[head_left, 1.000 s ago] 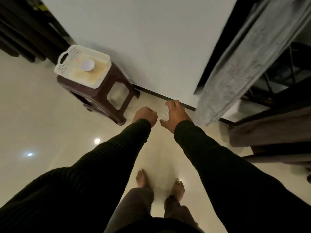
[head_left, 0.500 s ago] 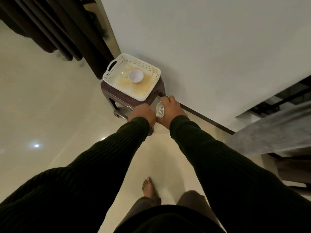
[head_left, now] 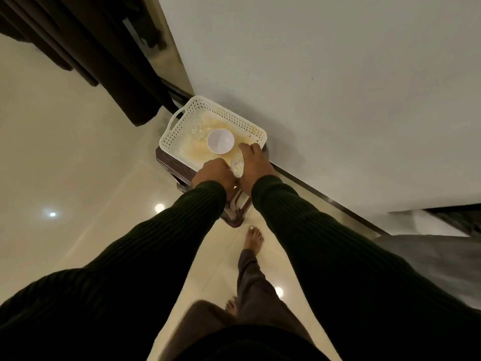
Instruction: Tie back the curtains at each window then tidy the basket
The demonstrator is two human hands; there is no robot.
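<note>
A white perforated basket [head_left: 226,110] sits on a dark brown stool [head_left: 170,165] against the wall. It holds a white bowl [head_left: 220,141] and a clear glass piece [head_left: 197,128] on a stained yellowish bottom. My right hand [head_left: 256,162] grips a small clear glass object [head_left: 237,166] over the basket's near right corner. Just left of that glass is my left hand [head_left: 214,173], with its fingers curled into a fist; nothing shows inside it. A dark curtain [head_left: 104,61] hangs at the upper left, and a grey curtain [head_left: 429,259] is at the right edge.
The white wall [head_left: 338,87] runs diagonally right behind the stool, with a dark skirting strip [head_left: 325,199] at its foot. My bare feet [head_left: 253,237] stand on glossy cream floor tiles just short of the stool. A window frame shows beside the dark curtain.
I have walked from the grey curtain to the stool. Both hands, the right one still gripping the glass object, moved from above the floor to over the basket's near edge.
</note>
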